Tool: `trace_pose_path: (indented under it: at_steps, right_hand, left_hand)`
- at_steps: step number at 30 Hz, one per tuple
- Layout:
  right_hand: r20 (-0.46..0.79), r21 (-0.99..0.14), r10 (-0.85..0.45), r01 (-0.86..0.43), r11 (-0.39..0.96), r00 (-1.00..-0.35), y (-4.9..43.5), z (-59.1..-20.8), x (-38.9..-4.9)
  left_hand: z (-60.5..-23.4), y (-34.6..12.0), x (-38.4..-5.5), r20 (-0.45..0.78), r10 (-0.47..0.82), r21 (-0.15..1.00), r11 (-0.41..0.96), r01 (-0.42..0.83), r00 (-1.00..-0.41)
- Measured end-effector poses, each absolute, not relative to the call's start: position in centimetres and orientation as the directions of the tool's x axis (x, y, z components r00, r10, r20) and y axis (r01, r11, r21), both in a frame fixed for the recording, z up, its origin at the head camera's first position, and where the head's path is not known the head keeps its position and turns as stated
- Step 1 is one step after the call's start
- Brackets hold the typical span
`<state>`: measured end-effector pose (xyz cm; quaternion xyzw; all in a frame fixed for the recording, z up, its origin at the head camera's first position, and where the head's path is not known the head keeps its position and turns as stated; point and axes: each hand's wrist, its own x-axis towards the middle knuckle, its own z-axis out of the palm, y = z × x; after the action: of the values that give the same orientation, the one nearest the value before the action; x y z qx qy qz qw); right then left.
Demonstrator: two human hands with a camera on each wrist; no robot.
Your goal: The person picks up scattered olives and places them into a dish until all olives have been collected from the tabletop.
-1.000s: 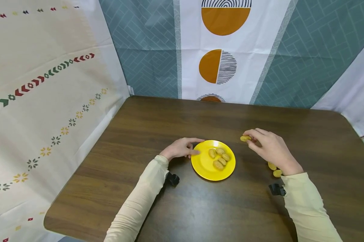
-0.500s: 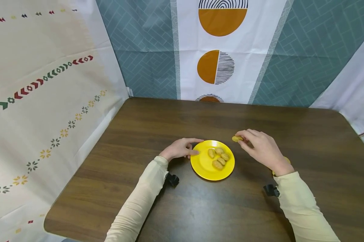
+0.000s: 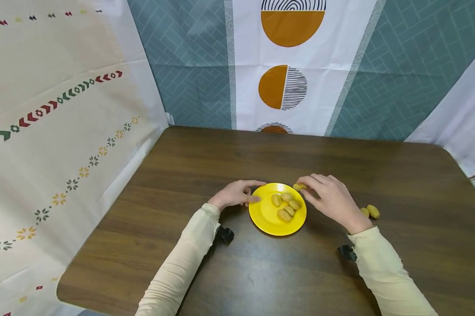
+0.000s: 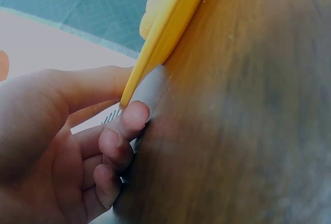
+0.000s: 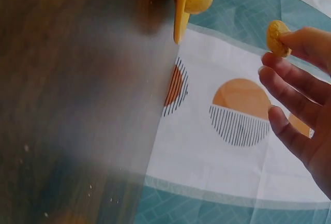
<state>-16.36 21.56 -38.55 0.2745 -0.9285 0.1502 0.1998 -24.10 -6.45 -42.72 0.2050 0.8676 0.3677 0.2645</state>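
Note:
A yellow plate (image 3: 267, 221) lies on the table with several small yellow potatoes (image 3: 284, 215) on its right half. At its left side my left hand (image 3: 235, 193) holds the rim, thumb on top and index finger stretched along the edge. The left wrist view shows the other fingers curled below the plate's rim (image 4: 178, 22). My right hand (image 3: 332, 197) pinches one small potato (image 3: 299, 186) between thumb and fingers, close to the plate's upper right edge. In the right wrist view that potato (image 5: 277, 38) is raised off the table, apart from the plate (image 5: 181, 14).
Two more potatoes (image 3: 373, 211) lie on the brown wooden table (image 3: 174, 184), to the right of my right wrist. Patterned cloths hang behind the table (image 3: 194, 79) and along its left side. Dark wrist cameras (image 3: 224, 235) sit on both sleeves.
My right hand has moved left with the potato, from the table's right part to the plate's edge, uncovering the two loose potatoes. The left hand has stayed at the rim.

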Motion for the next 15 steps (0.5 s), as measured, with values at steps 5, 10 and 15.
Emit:
trace_pose_path:
  at_steps: [5,10,15]
  right_hand:
    - [0.383,-0.186,-0.483,-0.578,0.795,-0.787,20.98,-38.60,-16.46]
    - [0.355,-0.188,-0.526,-0.610,0.770,-0.773,20.71,-38.84,-16.29]
    - [0.348,-0.160,-0.561,-0.638,0.753,-0.751,20.56,-39.24,-16.18]
  left_hand:
    - [-42.56,-6.62,-24.09,-0.298,0.546,0.743,0.648,0.168,-0.783]
    - [-42.58,-6.48,-24.04,-0.295,0.548,0.742,0.647,0.174,-0.783]
    - [-42.62,-6.38,-23.97,-0.292,0.551,0.735,0.652,0.185,-0.782]
